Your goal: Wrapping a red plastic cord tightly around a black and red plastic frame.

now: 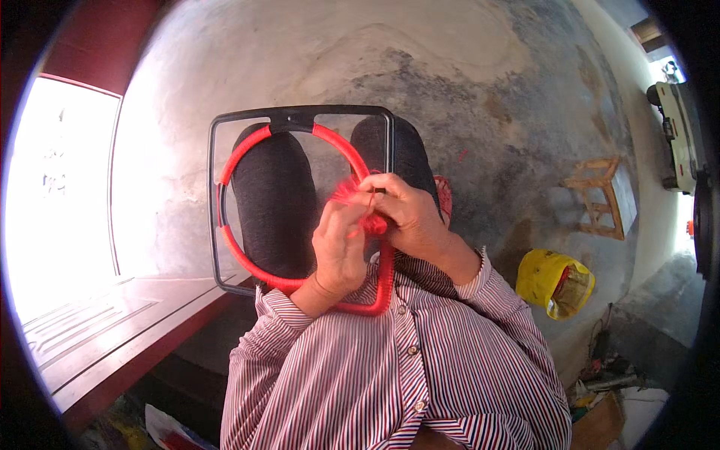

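Across my knees rests a black square frame (292,120) with a round ring inside it. Red cord (247,262) is wound tightly round most of the ring and the frame's near right corner, leaving black stretches at the top and left. Over the frame's right side, my left hand (337,251) and my right hand (414,217) meet, fingers pinched together. Between them is a loose bundle of red cord (346,192), partly hidden and blurred. My right hand's fingers close on its strands, and my left fingers press against it from the near left.
A yellow bag (536,279) stands open on the concrete floor (480,97) to my right, near a small wooden stool (611,199). At the left, a panelled reddish board (127,315) lies close to my left arm. Assorted clutter (611,375) lies at the lower right.
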The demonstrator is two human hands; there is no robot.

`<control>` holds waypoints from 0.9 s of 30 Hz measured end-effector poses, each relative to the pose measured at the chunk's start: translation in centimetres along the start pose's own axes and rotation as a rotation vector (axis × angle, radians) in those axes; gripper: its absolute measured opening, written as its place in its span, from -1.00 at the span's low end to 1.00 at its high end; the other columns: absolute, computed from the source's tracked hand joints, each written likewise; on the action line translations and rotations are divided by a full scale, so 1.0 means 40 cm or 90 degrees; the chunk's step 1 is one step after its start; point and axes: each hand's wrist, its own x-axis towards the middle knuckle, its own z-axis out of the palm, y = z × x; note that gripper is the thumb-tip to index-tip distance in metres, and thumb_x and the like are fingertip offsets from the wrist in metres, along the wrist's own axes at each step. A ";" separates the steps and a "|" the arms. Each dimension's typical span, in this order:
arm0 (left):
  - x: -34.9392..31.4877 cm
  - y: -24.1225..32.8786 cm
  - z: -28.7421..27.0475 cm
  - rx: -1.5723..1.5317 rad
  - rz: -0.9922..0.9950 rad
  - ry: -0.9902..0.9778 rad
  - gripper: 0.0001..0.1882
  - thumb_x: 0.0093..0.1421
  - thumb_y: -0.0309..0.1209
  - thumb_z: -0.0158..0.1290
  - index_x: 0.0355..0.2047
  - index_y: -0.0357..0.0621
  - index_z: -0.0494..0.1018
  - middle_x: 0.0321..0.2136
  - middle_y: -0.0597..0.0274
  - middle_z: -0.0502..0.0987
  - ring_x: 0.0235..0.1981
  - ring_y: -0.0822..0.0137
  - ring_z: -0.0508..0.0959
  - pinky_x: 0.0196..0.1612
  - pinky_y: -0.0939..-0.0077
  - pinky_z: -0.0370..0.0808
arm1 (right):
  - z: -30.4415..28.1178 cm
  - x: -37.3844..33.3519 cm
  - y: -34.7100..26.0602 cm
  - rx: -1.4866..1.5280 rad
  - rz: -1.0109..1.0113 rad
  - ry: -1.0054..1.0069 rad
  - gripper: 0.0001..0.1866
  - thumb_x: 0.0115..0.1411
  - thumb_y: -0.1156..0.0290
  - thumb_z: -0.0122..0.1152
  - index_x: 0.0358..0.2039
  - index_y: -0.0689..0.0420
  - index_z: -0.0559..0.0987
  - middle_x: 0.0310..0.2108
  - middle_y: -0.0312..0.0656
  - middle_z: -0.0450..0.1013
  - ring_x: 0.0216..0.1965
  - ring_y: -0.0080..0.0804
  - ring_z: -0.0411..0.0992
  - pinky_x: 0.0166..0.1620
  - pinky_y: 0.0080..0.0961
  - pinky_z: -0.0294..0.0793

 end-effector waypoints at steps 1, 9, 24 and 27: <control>-0.003 -0.004 -0.003 0.000 0.000 0.001 -0.78 0.22 -0.39 -0.06 -0.21 -0.28 0.41 -0.42 0.04 0.44 -0.47 0.22 0.48 -0.40 0.40 0.40 | -0.007 -0.009 0.018 0.048 -0.030 0.033 -0.58 -0.02 0.48 0.27 -0.09 0.16 0.49 -0.09 -0.19 0.40 -0.21 -0.22 0.51 -0.15 -0.40 0.51; 0.011 -0.063 -0.010 -0.510 -0.579 0.022 -0.81 0.24 -0.34 -0.20 -0.35 -0.17 0.35 -0.60 0.37 0.33 -0.67 0.53 0.26 -0.63 0.66 0.19 | -0.171 -0.099 0.079 0.959 0.324 0.498 -0.70 0.16 0.25 0.11 -0.15 0.14 0.45 -0.19 -0.11 0.49 -0.18 -0.25 0.48 0.03 -0.27 0.44; 0.031 -0.050 0.008 -0.727 -0.664 -0.126 -0.59 0.15 -0.47 -0.33 -0.03 -0.33 0.32 -0.15 0.02 0.51 -0.16 0.17 0.55 -0.02 0.29 0.49 | -0.090 -0.112 0.075 0.486 0.523 -0.008 -0.78 0.15 0.28 0.20 -0.44 0.20 0.51 -0.68 -0.35 0.39 -0.73 -0.67 0.29 -0.62 -0.70 0.28; 0.035 -0.055 0.011 -0.686 -0.686 -0.135 -0.62 0.14 -0.46 -0.32 -0.08 -0.32 0.34 -0.19 -0.03 0.53 -0.23 0.12 0.58 -0.11 0.25 0.53 | -0.107 -0.140 0.100 0.487 0.508 0.107 -0.76 0.17 0.30 0.19 -0.56 0.13 0.44 -0.70 -0.36 0.38 -0.72 -0.67 0.29 -0.61 -0.67 0.25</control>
